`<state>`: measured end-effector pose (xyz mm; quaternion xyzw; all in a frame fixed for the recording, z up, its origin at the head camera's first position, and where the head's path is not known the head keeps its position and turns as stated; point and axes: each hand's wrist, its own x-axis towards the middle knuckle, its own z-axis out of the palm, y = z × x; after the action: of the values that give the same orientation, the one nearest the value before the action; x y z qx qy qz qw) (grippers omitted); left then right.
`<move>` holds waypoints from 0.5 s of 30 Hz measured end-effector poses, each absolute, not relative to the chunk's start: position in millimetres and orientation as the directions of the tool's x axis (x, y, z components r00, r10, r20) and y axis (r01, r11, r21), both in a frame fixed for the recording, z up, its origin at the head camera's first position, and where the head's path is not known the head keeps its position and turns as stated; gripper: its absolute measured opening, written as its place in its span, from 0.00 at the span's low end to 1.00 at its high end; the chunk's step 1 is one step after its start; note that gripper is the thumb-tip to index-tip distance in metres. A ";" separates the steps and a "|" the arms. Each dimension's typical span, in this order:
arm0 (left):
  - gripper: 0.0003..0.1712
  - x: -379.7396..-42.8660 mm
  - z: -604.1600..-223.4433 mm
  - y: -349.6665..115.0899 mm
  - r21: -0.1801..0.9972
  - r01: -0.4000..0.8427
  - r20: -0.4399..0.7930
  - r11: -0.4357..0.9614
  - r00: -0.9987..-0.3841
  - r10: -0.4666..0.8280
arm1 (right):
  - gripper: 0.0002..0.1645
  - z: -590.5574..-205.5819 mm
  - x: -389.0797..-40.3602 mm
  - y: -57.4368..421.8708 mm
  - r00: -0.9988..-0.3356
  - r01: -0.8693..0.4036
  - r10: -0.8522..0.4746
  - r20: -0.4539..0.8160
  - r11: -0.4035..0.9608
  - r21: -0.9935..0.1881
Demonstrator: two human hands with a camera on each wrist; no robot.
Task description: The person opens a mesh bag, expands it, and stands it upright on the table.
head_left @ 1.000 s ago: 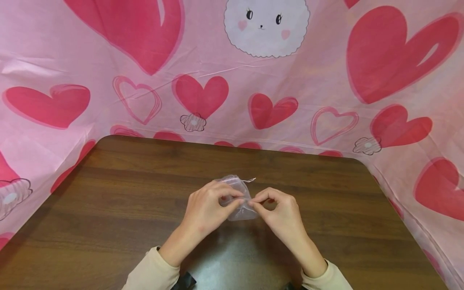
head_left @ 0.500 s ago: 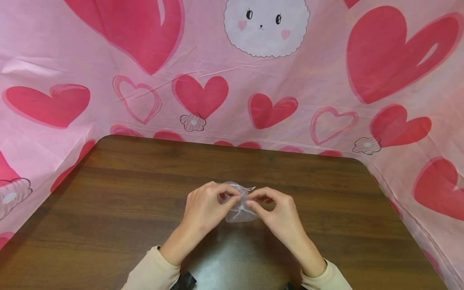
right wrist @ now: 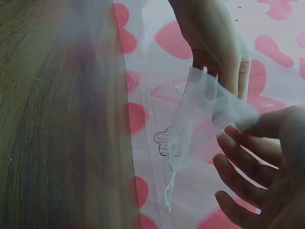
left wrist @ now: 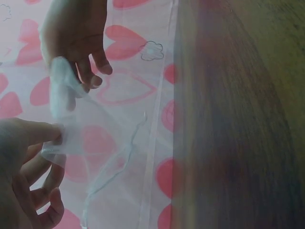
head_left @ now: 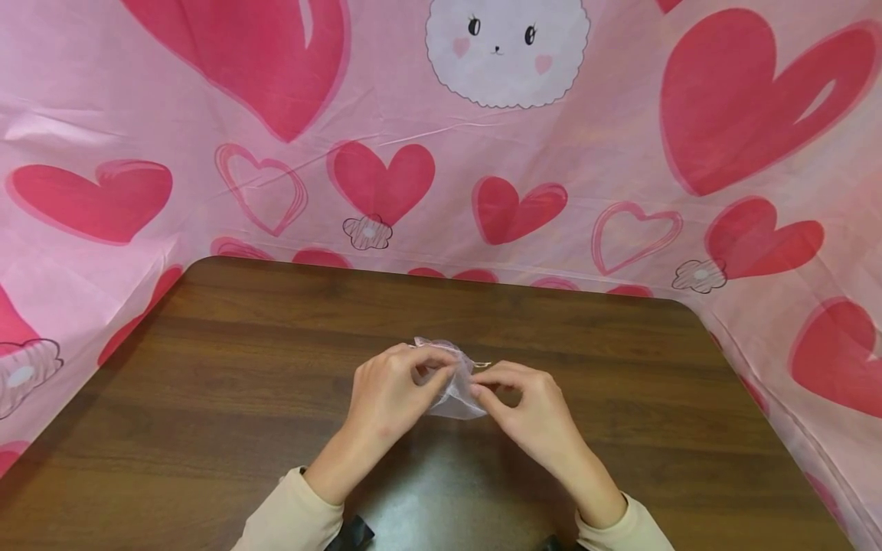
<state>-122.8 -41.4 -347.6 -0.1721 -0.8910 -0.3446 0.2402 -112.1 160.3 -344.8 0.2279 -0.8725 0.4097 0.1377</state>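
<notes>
Head view: the left hand (head_left: 397,386) and right hand (head_left: 534,405) each pinch the sheer, whitish, filmy drawstring pouch (head_left: 455,402), held between them above the brown wood-grain table (head_left: 227,405), and light, even tension that leaves its thin white cord (right wrist: 169,183) free should probably work best.

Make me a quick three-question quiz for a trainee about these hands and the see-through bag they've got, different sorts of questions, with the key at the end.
1. True or false: the left hand and the right hand both pinch the sheer bag.
2. Multiple choice: the tabletop looks like
A) white tile
B) brown wood grain
C) clear glass
3. Fill in the blank: in the right wrist view, a thin, pale ____ trails from the sheer bag.

Key: 1. True. 2. B. 3. Cord.
</notes>
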 end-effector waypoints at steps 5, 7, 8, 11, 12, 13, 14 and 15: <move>0.08 -123.1 -347.5 -40.9 0.529 0.476 0.546 0.703 -0.825 0.147 | 0.07 -345.8 -113.8 160.6 -0.842 -0.531 -0.255 0.476 0.550 -0.645; 0.08 -123.1 -347.7 -41.0 0.529 0.480 0.548 0.700 -0.823 0.151 | 0.08 -345.5 -114.1 160.7 -0.840 -0.528 -0.234 0.489 0.555 -0.643; 0.08 -123.1 -347.9 -41.0 0.529 0.483 0.549 0.698 -0.822 0.153 | 0.09 -345.5 -114.3 160.6 -0.840 -0.527 -0.224 0.495 0.558 -0.641; 0.08 -123.0 -348.2 -40.8 0.528 0.492 0.551 0.692 -0.819 0.161 | 0.10 -345.5 -114.8 160.5 -0.836 -0.526 -0.203 0.509 0.562 -0.638; 0.08 -123.1 -348.3 -40.8 0.527 0.495 0.552 0.690 -0.817 0.164 | 0.11 -345.5 -115.0 160.4 -0.835 -0.526 -0.198 0.514 0.564 -0.637; 0.08 -123.1 -348.4 -40.7 0.526 0.499 0.554 0.689 -0.816 0.168 | 0.11 -345.6 -115.2 160.4 -0.834 -0.525 -0.192 0.518 0.566 -0.635; 0.08 -123.2 -348.4 -40.6 0.525 0.502 0.555 0.687 -0.814 0.171 | 0.11 -345.7 -115.4 160.4 -0.833 -0.524 -0.187 0.521 0.568 -0.635; 0.08 -123.2 -348.5 -40.5 0.525 0.506 0.556 0.685 -0.813 0.174 | 0.12 -345.8 -115.6 160.4 -0.832 -0.524 -0.183 0.524 0.570 -0.633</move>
<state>-123.2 -40.5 -348.5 -0.1919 -0.8863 -0.3475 0.2384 -115.6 160.4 -345.8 0.2049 -0.8619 0.4161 0.2051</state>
